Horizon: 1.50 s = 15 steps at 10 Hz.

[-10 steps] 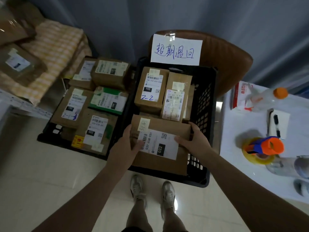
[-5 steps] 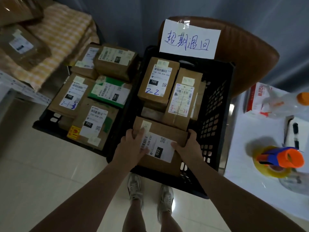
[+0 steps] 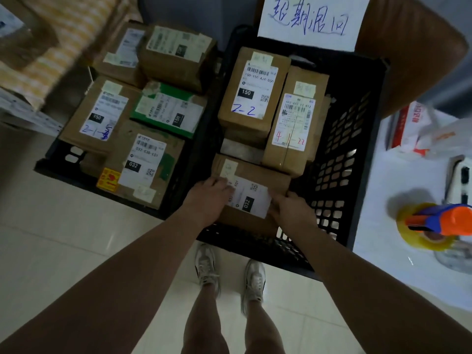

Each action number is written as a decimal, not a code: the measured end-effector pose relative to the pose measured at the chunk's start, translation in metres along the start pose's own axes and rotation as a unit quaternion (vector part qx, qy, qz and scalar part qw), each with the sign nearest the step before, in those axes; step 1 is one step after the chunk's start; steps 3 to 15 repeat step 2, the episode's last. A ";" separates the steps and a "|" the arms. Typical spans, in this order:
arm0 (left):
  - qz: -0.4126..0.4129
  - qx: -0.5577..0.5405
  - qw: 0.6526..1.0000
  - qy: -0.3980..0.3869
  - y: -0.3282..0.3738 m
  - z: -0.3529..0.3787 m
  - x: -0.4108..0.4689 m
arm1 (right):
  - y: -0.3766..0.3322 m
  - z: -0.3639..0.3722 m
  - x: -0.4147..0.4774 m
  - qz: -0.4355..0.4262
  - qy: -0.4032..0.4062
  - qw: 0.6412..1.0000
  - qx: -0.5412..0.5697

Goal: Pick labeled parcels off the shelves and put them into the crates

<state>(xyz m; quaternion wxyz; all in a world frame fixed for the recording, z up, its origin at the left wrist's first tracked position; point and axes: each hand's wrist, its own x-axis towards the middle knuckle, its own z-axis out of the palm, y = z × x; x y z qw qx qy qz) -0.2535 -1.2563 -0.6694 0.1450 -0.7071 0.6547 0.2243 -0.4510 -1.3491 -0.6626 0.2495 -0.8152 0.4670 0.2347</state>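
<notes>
A brown cardboard parcel (image 3: 255,172) with a white label marked 032 lies low in the near end of the tall black crate (image 3: 342,175). My left hand (image 3: 209,195) grips its left side, fingers over the label. My right hand (image 3: 293,208) holds its right edge. Behind it in the same crate stand a parcel marked 2-2 (image 3: 251,90) and one marked 4-1-22 (image 3: 296,118). A lower black crate (image 3: 63,162) to the left holds several labeled parcels, including a second 032 box (image 3: 145,162).
A white paper sign (image 3: 311,19) with blue handwriting is fixed at the tall crate's far rim, in front of a brown chair (image 3: 413,52). The white table (image 3: 383,226) on the right carries a tape dispenser (image 3: 439,221) and a pen. Shelving with parcels stands far left. My feet stand on the tiled floor.
Both hands have lowered the 032 parcel deeper into the near end of the tall crate. The view has moved closer to the crates.
</notes>
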 end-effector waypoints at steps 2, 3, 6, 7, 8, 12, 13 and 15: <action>0.012 0.026 0.997 0.072 -0.014 -0.028 -0.037 | -0.032 -0.029 -0.024 0.033 0.001 0.997 -0.073; 0.012 0.026 0.997 0.072 -0.014 -0.028 -0.037 | -0.032 -0.029 -0.024 0.033 0.001 0.997 -0.073; 0.012 0.026 0.997 0.072 -0.014 -0.028 -0.037 | -0.032 -0.029 -0.024 0.033 0.001 0.997 -0.073; 0.012 0.026 0.997 0.072 -0.014 -0.028 -0.037 | -0.032 -0.029 -0.024 0.033 0.001 0.997 -0.073; 0.012 0.026 0.997 0.072 -0.014 -0.028 -0.037 | -0.032 -0.029 -0.024 0.033 0.001 0.997 -0.073; 0.012 0.026 0.997 0.072 -0.014 -0.028 -0.037 | -0.032 -0.029 -0.024 0.033 0.001 0.997 -0.073; 0.012 0.026 0.997 0.072 -0.014 -0.028 -0.037 | -0.032 -0.029 -0.024 0.033 0.001 0.997 -0.073; 0.012 0.026 0.997 0.072 -0.014 -0.028 -0.037 | -0.032 -0.029 -0.024 0.033 0.001 0.997 -0.073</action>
